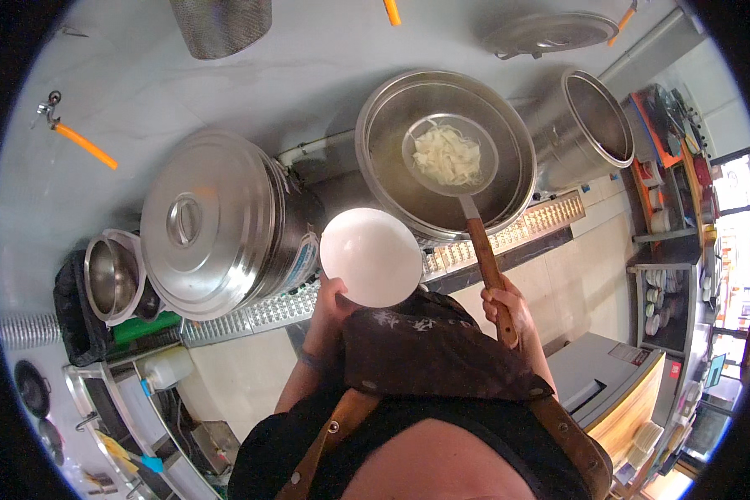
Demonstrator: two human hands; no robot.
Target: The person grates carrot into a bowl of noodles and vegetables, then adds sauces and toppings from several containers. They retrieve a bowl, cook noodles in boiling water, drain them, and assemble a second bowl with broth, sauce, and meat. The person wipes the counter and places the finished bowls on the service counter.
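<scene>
My left hand (pixel 336 301) grips the lower left rim of a white bowl (pixel 371 257), whose inside looks bare. My right hand (pixel 507 305) is closed round the wooden handle of a round mesh strainer (pixel 487 262). The strainer's basket holds pale noodles (pixel 447 155) and hangs over the mouth of a large steel pot (pixel 365 156). Liquid in the pot is partly hidden by the basket. The bowl is held just below and left of that pot, apart from the strainer.
A lidded steel pot (pixel 206 225) stands at the left, beside nested metal bowls (pixel 109 278). Another tall steel pot (pixel 559 137) is at the right. A perforated metal strip (pixel 287 308) runs along the front. Shelves with stacked dishes (pixel 656 300) and a grey appliance (pixel 600 369) are at my right.
</scene>
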